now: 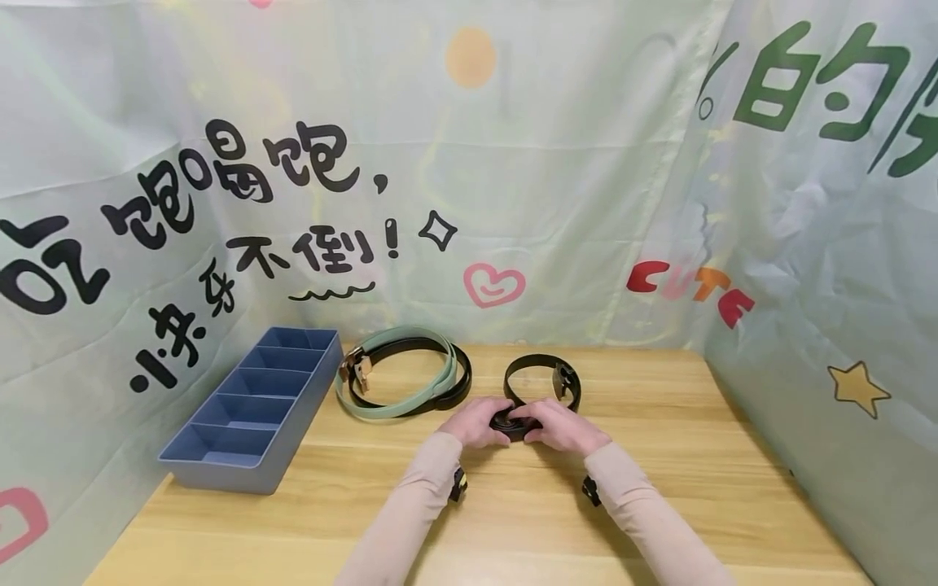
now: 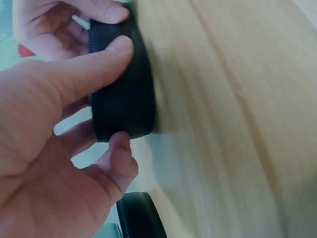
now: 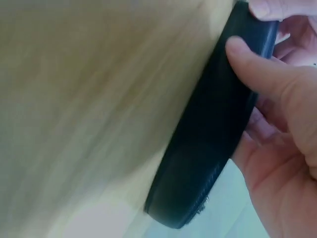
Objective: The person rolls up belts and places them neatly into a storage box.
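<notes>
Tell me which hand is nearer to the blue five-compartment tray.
Left. The left hand is to the right of the blue five-compartment tray, holding the coiled black belt on its tray-facing side; the right hand is farther right, on the coil's opposite side.

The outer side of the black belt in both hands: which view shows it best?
Right wrist view: a long stretch of the black belt, close up, mostly uncovered. The left wrist view shows a shorter stretch; the head view shows it small, partly hidden by the left hand and right hand.
</notes>
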`<state>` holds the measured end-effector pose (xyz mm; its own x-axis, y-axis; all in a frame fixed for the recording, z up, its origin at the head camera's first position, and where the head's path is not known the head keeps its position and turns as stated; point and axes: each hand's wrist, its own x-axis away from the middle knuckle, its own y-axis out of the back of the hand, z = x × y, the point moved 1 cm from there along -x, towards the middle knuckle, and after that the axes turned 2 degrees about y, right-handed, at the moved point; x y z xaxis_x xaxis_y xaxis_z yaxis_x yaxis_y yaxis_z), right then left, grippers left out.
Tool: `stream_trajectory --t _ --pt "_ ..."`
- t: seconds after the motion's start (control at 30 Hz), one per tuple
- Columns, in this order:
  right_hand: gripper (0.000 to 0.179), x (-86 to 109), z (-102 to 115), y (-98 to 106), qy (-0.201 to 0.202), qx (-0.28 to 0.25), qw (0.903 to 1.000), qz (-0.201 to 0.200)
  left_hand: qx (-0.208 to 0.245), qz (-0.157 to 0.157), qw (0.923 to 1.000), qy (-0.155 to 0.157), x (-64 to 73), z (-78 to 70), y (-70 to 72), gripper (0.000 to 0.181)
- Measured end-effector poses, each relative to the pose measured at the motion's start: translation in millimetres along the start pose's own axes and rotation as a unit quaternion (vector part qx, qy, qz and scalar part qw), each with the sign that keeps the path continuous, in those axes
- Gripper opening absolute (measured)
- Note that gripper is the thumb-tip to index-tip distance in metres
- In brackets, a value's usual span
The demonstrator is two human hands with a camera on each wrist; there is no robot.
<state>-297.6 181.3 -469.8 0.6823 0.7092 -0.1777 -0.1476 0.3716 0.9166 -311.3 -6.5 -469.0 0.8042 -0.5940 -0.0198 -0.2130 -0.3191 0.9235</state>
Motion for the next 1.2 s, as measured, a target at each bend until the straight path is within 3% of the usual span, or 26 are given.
stream_trajectory --t 0.07,0.17,0.3,0.43,0.57,0.67,0.8,0.93,1.1,1.2 --pt "0.033 0.0 -1 1 -0.005 -0.001 1.0 -0.001 -0.001 0.013 0.9999 -0.011 -0.5 -1.2 2.9 0.046" --pt "0.024 -1.3 -2 0 -0.003 0.004 0.9999 -0.015 -0.002 0.014 0.9999 -0.001 -0.1 -5.9 4.3 0.051" --pt "0.02 -2.6 -2 -1 -0.002 0.004 0.9997 -0.025 -0.02 -0.02 0.9992 0.028 0.3 -10.6 -1.0 0.054" --pt "0.027 -2.3 -3 2 -0.008 0.009 0.9999 -0.009 -0.054 -0.042 0.9973 0.028 -0.4 -10.1 -4.0 0.057" --pt "0.038 -0.7 -3 6 -0.025 0.013 0.9995 0.016 -0.05 -0.025 0.9984 0.006 -1.0 -6.4 -4.3 0.057" --pt "0.036 -0.9 -1 6 -0.034 0.009 0.9993 0.016 -0.045 -0.011 0.9989 0.003 -0.3 -4.9 -5.8 0.054" --pt "0.026 -3.1 2 1 -0.032 0.013 0.9994 -0.008 -0.039 -0.028 0.998 0.04 2.3 -8.2 -6.8 0.059" --pt "0.029 -3.2 1 -2 -0.024 0.025 0.9993 -0.015 -0.023 -0.055 0.9958 0.07 2.6 -10.8 -7.0 0.062" --pt "0.045 -0.1 0 1 -0.018 0.029 0.9994 0.0 -0.021 -0.036 0.9983 0.04 1.6 -6.4 -5.5 0.061" --pt "0.042 -0.2 1 2 -0.017 0.03 0.9994 -0.007 -0.022 -0.02 0.9991 0.028 2.5 -4.9 -4.0 0.06"
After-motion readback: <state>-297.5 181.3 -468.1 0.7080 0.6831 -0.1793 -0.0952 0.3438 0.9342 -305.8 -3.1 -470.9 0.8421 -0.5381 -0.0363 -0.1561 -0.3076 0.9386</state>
